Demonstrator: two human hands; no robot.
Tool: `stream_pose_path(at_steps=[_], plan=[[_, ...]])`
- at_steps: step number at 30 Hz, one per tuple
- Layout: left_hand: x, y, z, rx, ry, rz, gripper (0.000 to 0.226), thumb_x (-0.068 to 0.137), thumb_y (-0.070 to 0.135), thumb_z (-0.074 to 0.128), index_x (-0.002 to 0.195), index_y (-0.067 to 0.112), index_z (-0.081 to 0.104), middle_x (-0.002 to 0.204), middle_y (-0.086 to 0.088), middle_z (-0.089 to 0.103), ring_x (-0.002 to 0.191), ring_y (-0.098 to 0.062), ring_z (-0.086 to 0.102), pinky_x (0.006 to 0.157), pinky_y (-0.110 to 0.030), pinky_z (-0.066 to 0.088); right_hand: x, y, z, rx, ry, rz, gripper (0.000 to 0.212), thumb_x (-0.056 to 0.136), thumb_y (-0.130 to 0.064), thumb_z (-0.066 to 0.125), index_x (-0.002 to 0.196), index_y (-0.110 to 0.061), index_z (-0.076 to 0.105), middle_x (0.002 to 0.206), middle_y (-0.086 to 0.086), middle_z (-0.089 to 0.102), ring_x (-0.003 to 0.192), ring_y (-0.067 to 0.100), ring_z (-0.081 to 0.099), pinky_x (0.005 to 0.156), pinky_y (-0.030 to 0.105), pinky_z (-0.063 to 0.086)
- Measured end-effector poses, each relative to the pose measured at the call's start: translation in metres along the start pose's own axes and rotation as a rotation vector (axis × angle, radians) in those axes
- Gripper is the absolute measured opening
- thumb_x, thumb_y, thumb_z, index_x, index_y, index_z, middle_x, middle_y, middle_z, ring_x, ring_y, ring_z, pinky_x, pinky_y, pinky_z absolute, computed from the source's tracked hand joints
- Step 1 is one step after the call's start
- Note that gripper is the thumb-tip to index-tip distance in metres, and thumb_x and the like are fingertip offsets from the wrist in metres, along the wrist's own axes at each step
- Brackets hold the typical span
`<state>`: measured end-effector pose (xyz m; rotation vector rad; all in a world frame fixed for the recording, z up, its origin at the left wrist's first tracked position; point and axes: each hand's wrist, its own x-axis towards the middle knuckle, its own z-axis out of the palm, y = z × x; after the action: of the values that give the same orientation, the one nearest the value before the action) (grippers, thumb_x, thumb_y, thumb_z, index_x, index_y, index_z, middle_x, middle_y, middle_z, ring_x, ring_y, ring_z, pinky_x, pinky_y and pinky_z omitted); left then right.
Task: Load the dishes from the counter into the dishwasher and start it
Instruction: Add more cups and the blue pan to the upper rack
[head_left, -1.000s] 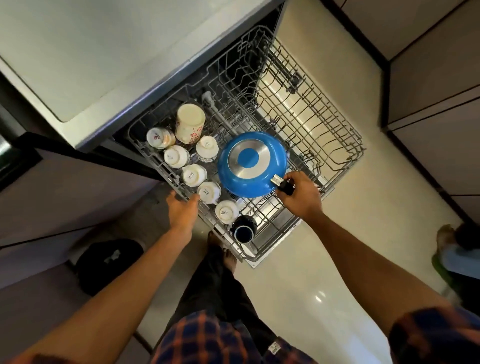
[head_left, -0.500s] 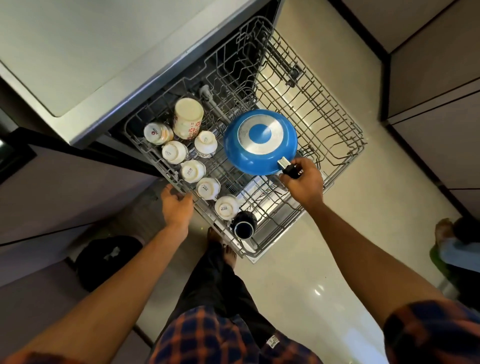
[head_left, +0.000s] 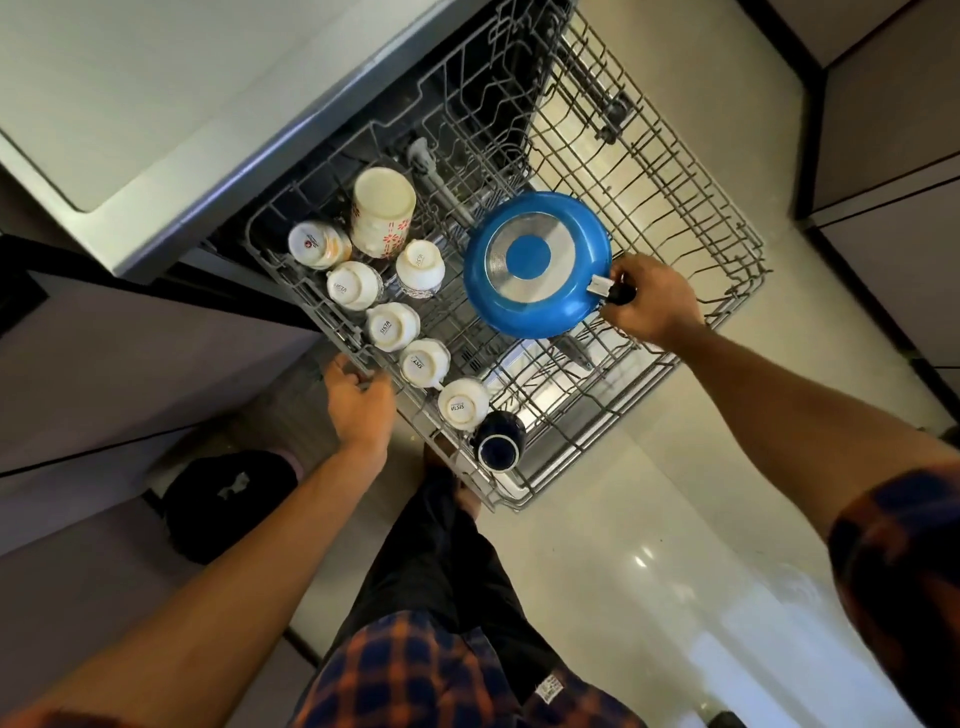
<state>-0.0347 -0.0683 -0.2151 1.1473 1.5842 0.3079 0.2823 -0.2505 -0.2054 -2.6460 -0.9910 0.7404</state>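
The wire dishwasher rack is pulled out below the counter. A blue pan lies upside down over the rack's middle, its steel base facing up. My right hand is closed on the pan's black handle. My left hand grips the rack's near-left rim. Several white cups stand upside down in a row along the left side, with a tall white floral mug at the back. A dark blue cup lies at the near corner.
The grey counter runs across the top left above the dishwasher. The rack's right half holds only bare tines. Dark cabinet fronts line the right side. A black object sits on the floor by my legs.
The blue pan has moved away from me and to the right over the rack, carried by my right hand. My left hand has stayed on the rack's rim.
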Motion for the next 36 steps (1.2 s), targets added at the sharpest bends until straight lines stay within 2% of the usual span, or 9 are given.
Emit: stream_pose_path(at_steps=[8, 13, 20, 22, 24, 26, 28, 30, 36], plan=[[0.004, -0.001, 0.004, 0.008, 0.046, 0.012, 0.045, 0.083, 0.000, 0.058, 0.126, 0.007, 0.045, 0.114, -0.023, 0.066, 0.099, -0.033, 0.067, 0.073, -0.016, 0.049, 0.026, 0.020, 0.007, -0.017, -0.026, -0.106, 0.027, 0.085, -0.033, 0.067, 0.109, -0.029, 0.056, 0.096, -0.005, 0.058, 0.091, 0.016, 0.056, 0.082, 0.035, 0.050], [0.004, 0.003, 0.010, -0.004, 0.096, -0.014, 0.059, 0.076, 0.004, 0.056, 0.134, -0.003, 0.043, 0.125, -0.020, 0.063, 0.112, -0.036, 0.064, 0.099, -0.049, 0.050, 0.028, 0.031, 0.020, 0.021, -0.052, -0.042, 0.036, 0.087, -0.024, 0.071, 0.121, -0.025, 0.058, 0.106, -0.002, 0.056, 0.096, 0.014, 0.053, 0.083, 0.031, 0.045], [0.004, 0.002, 0.013, -0.003, 0.106, 0.044, 0.064, 0.077, 0.005, 0.055, 0.139, -0.001, 0.039, 0.131, -0.018, 0.058, 0.115, -0.042, 0.061, 0.099, -0.059, 0.047, 0.032, 0.038, 0.033, -0.026, -0.103, 0.061, 0.036, 0.086, -0.019, 0.073, 0.118, -0.025, 0.058, 0.103, 0.000, 0.061, 0.099, 0.022, 0.061, 0.087, 0.039, 0.053], [0.002, 0.007, 0.013, 0.022, 0.114, 0.036, 0.060, 0.082, -0.005, 0.055, 0.139, -0.003, 0.038, 0.133, -0.016, 0.056, 0.118, -0.034, 0.059, 0.105, -0.040, 0.047, 0.034, 0.037, 0.035, -0.014, -0.109, 0.112, 0.036, 0.085, -0.017, 0.072, 0.118, -0.025, 0.059, 0.100, -0.002, 0.063, 0.096, 0.020, 0.061, 0.086, 0.038, 0.054], [0.001, 0.008, 0.015, 0.063, 0.119, 0.056, 0.057, 0.086, -0.012, 0.055, 0.140, -0.007, 0.038, 0.131, -0.010, 0.051, 0.117, -0.018, 0.053, 0.092, -0.001, 0.038, 0.035, 0.036, 0.038, 0.022, -0.124, 0.174, 0.039, 0.085, -0.017, 0.072, 0.120, -0.026, 0.059, 0.099, -0.003, 0.063, 0.094, 0.017, 0.060, 0.080, 0.033, 0.051], [-0.001, 0.011, 0.015, 0.099, 0.123, 0.073, 0.058, 0.086, -0.012, 0.056, 0.141, -0.008, 0.037, 0.127, -0.005, 0.047, 0.116, -0.013, 0.048, 0.084, 0.007, 0.031, 0.035, 0.034, 0.038, 0.039, -0.132, 0.200, 0.042, 0.085, -0.018, 0.073, 0.122, -0.026, 0.058, 0.099, -0.004, 0.061, 0.094, 0.017, 0.058, 0.077, 0.030, 0.047], [0.003, 0.010, 0.014, 0.088, 0.138, 0.071, 0.061, 0.084, -0.006, 0.057, 0.142, -0.002, 0.037, 0.130, -0.006, 0.052, 0.120, -0.020, 0.055, 0.104, -0.017, 0.043, 0.035, 0.032, 0.038, 0.057, -0.113, 0.221, 0.040, 0.085, -0.017, 0.072, 0.122, -0.024, 0.059, 0.100, -0.005, 0.059, 0.096, 0.017, 0.057, 0.080, 0.032, 0.047], [0.002, 0.011, 0.013, 0.084, 0.138, 0.062, 0.063, 0.083, -0.003, 0.058, 0.142, 0.000, 0.037, 0.134, -0.012, 0.056, 0.121, -0.026, 0.058, 0.106, -0.041, 0.046, 0.033, 0.028, 0.038, 0.103, -0.075, 0.259, 0.041, 0.085, -0.018, 0.072, 0.124, -0.023, 0.060, 0.103, -0.006, 0.059, 0.099, 0.016, 0.057, 0.085, 0.033, 0.050], [-0.002, 0.016, 0.014, 0.105, 0.134, 0.072, 0.057, 0.085, 0.000, 0.060, 0.138, 0.000, 0.039, 0.125, -0.005, 0.056, 0.118, -0.024, 0.059, 0.102, -0.039, 0.048, 0.025, 0.013, 0.037, 0.115, 0.031, 0.248, 0.035, 0.087, -0.023, 0.070, 0.121, -0.021, 0.064, 0.109, -0.004, 0.061, 0.100, 0.016, 0.057, 0.078, 0.030, 0.046]])
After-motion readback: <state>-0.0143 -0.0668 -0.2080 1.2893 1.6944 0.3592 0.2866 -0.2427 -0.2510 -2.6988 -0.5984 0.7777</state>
